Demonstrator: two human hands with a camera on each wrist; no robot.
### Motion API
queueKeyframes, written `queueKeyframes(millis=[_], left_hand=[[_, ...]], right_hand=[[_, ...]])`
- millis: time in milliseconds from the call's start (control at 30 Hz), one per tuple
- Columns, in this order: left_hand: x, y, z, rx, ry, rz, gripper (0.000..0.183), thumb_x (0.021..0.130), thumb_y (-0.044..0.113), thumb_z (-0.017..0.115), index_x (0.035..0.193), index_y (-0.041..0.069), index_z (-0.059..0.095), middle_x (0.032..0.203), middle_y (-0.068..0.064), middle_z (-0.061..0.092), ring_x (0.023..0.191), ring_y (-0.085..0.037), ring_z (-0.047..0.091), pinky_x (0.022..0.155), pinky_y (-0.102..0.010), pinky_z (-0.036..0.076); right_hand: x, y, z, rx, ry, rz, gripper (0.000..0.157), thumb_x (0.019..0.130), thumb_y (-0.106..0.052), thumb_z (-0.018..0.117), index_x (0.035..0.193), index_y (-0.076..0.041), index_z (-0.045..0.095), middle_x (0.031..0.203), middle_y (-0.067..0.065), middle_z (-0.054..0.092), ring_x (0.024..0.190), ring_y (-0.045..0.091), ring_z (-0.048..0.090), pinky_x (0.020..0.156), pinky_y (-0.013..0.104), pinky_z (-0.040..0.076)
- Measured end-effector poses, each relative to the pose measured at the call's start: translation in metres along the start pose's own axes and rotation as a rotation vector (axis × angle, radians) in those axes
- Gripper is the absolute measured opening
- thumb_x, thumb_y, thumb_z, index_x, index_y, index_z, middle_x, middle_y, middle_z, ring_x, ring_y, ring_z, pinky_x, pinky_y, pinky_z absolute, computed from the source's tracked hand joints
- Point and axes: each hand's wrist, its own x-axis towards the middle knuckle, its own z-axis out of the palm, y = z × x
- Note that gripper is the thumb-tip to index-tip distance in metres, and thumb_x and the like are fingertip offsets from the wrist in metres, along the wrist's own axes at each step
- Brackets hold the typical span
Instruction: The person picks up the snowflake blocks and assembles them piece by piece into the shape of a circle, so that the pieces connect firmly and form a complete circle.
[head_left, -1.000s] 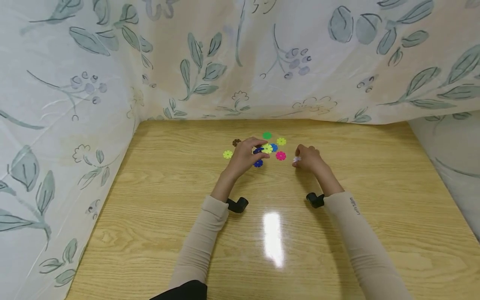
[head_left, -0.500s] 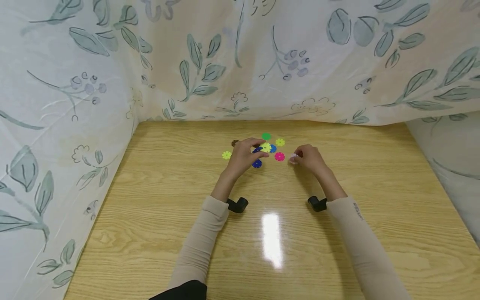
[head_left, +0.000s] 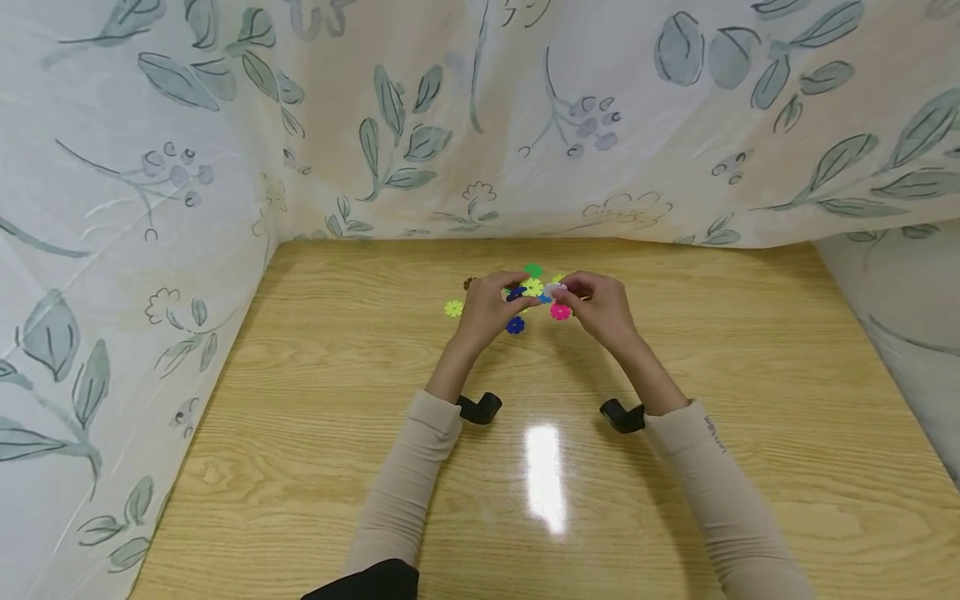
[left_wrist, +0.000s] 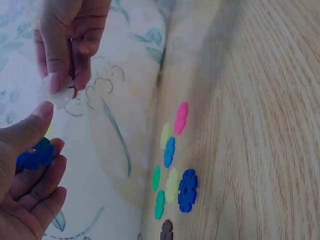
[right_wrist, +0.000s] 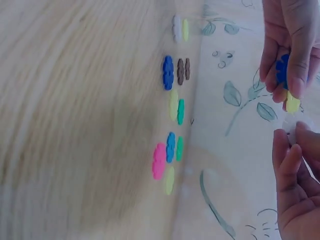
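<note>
My left hand (head_left: 487, 312) pinches a dark blue flower-shaped plastic disc (left_wrist: 39, 156) between thumb and fingers. A yellow notched disc (right_wrist: 292, 103) sticks out from the blue one, joined edge to edge. My right hand (head_left: 606, 310) pinches a white flower disc (left_wrist: 56, 97) by thumb and fingertips. In the right wrist view the white disc is right at the free edge of the yellow one. Both hands are raised above the table, close together, over the loose discs. My fingers partly hide the blue and white discs.
Several loose flower discs lie on the wooden table (head_left: 315, 400): pink (head_left: 560, 312), dark blue (head_left: 515, 325), yellow-green (head_left: 453, 308), green (head_left: 533, 270) and brown (right_wrist: 180, 72). A patterned cloth (head_left: 337, 167) stands behind. Black wrist cameras (head_left: 480, 408) sit at both wrists.
My right hand has lifted the white disc off to the left and brought it up to the yellow disc. The left hand has stayed nearly in place, still holding the joined blue and yellow discs.
</note>
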Motion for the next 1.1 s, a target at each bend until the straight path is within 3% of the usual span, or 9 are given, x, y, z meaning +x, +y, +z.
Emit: queueKeyframes(millis=[267, 500, 633, 967, 1033, 1100], left_hand=[[0.000, -0.001, 0.002, -0.054, 0.011, -0.022, 0.038, 0.077, 0.026, 0.074, 0.108, 0.006, 0.068, 0.102, -0.007, 0.070, 0.091, -0.015, 0.064, 0.077, -0.025, 0.051], [-0.001, 0.002, 0.005, -0.077, 0.028, -0.028, 0.037, 0.077, 0.025, 0.074, 0.108, 0.006, 0.068, 0.102, -0.008, 0.070, 0.090, -0.016, 0.064, 0.078, -0.031, 0.052], [-0.002, 0.001, 0.007, -0.075, 0.055, 0.008, 0.037, 0.077, 0.023, 0.074, 0.107, 0.004, 0.067, 0.101, -0.010, 0.069, 0.090, -0.017, 0.064, 0.080, -0.034, 0.052], [-0.004, -0.004, 0.010, -0.147, 0.088, -0.012, 0.037, 0.079, 0.020, 0.072, 0.110, 0.001, 0.066, 0.111, -0.013, 0.067, 0.095, -0.023, 0.065, 0.083, -0.027, 0.051], [-0.004, -0.004, 0.011, -0.172, 0.090, -0.028, 0.037, 0.079, 0.021, 0.071, 0.111, 0.002, 0.066, 0.112, -0.013, 0.066, 0.082, -0.023, 0.064, 0.080, -0.025, 0.051], [-0.005, -0.005, 0.012, -0.193, 0.098, -0.046, 0.037, 0.079, 0.020, 0.071, 0.111, 0.002, 0.066, 0.112, -0.012, 0.066, 0.087, -0.020, 0.065, 0.080, -0.023, 0.051]], right_hand=[[-0.002, 0.000, 0.005, 0.098, 0.056, 0.009, 0.023, 0.086, -0.020, 0.064, 0.091, 0.002, 0.068, 0.084, 0.018, 0.069, 0.062, -0.002, 0.060, 0.060, 0.026, 0.053], [-0.002, -0.002, 0.010, 0.164, 0.110, 0.043, 0.025, 0.084, -0.021, 0.066, 0.086, 0.003, 0.069, 0.083, 0.019, 0.069, 0.061, 0.001, 0.059, 0.053, 0.017, 0.046], [-0.001, -0.003, 0.014, 0.224, 0.145, 0.077, 0.019, 0.083, -0.015, 0.067, 0.084, 0.004, 0.070, 0.085, 0.020, 0.070, 0.064, 0.002, 0.063, 0.054, 0.015, 0.048], [-0.008, -0.030, 0.018, 0.293, 0.195, 0.095, 0.016, 0.083, -0.002, 0.064, 0.085, 0.014, 0.066, 0.084, 0.027, 0.067, 0.063, 0.000, 0.065, 0.056, 0.014, 0.050], [-0.008, -0.033, 0.019, 0.297, 0.204, 0.107, 0.016, 0.083, -0.002, 0.064, 0.086, 0.014, 0.066, 0.085, 0.029, 0.067, 0.062, 0.000, 0.064, 0.055, 0.014, 0.050], [-0.009, -0.036, 0.020, 0.291, 0.209, 0.116, 0.016, 0.084, -0.002, 0.064, 0.086, 0.014, 0.066, 0.084, 0.028, 0.067, 0.063, 0.005, 0.066, 0.054, 0.014, 0.050]])
